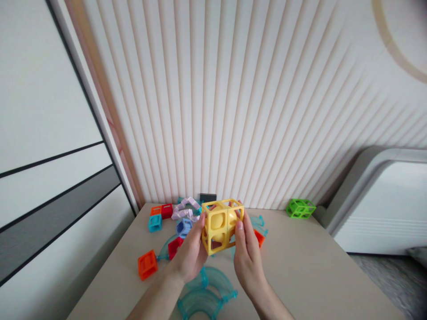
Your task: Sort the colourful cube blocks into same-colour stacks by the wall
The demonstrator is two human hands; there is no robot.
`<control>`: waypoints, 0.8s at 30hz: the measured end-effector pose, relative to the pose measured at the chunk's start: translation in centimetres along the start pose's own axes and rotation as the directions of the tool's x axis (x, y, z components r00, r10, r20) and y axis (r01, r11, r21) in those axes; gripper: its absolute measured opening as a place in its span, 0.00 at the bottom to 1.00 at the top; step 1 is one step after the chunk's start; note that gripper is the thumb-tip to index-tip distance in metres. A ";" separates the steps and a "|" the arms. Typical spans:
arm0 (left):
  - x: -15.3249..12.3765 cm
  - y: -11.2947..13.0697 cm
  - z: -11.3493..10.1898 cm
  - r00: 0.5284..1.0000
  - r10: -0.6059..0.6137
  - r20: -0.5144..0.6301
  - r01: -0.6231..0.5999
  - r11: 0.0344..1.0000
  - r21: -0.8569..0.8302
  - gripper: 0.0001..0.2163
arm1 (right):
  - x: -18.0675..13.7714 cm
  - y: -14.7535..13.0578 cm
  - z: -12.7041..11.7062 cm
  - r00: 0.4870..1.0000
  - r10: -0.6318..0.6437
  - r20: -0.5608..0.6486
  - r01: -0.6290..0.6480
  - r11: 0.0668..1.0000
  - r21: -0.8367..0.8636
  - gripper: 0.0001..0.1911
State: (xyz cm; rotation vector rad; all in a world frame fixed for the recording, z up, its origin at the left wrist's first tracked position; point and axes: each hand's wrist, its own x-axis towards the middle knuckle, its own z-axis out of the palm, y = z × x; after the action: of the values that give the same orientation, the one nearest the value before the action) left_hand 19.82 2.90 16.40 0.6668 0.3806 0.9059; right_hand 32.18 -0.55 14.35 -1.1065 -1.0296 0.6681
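the yellow block (220,222) is up in the air over the surface (300,266), a little below the middle of the frame, with rounded yellow shapes inside its open sides. from where i stand, both hands have it: the left hand (191,258) grips its left side and the right hand (247,258) grips its right side, thumb against the near face, so the block is pinched between them.

just left of the left hand lie a red block (174,249) and a blue block (183,227). beyond the right hand, an orange block (259,238) peeks out, partly hidden. clear teal tracks (216,282) curve across the bottom centre, under the forearms.

farther out, a bigger-looking orange cube (147,265) sits at lower left, and a cyan block (155,223) rests above it in the frame, near a lilac zigzag (182,212). a black piece (208,197) lies against the ribbed wall (213,111), and a green block (300,208) sits off at the right.
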 end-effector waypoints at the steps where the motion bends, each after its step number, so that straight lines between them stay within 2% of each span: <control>1: 0.0 0.1 0.2 1.000 -0.005 -0.002 0.005 1.000 -0.006 0.28 | -0.1 -0.1 -0.1 1.000 -0.004 0.009 0.004 1.000 0.002 0.33; 6: -0.1 0.1 0.5 0.999 0.015 -0.031 -0.015 1.000 0.004 0.29 | -0.9 -0.1 0.0 1.000 -0.011 0.022 0.011 1.000 0.001 0.33; 13: -0.3 -0.4 0.1 0.991 0.078 -0.108 -0.071 0.996 0.061 0.27 | -1.3 -0.4 0.4 0.997 -0.071 -0.030 0.070 0.997 -0.034 0.31; 18: -0.1 0.0 0.1 0.985 0.089 -0.150 -0.081 0.995 0.059 0.24 | -0.8 0.0 0.3 0.997 -0.070 0.037 0.072 0.996 -0.055 0.30; 21: 0.3 -0.1 0.0 0.977 0.126 -0.172 -0.113 0.990 0.081 0.23 | -0.8 0.1 0.1 0.994 -0.077 0.072 0.086 0.988 -0.131 0.35; 24: 0.4 -0.6 -0.6 0.947 0.258 -0.192 -0.211 0.949 0.235 0.22 | -1.0 -0.1 -0.1 0.989 -0.117 0.092 0.136 0.960 -0.243 0.45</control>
State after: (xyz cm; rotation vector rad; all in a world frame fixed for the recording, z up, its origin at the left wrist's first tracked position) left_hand 20.07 3.15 15.50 0.8223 0.6122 1.1846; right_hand 31.90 -1.49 14.07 -1.2266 -1.2653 0.4903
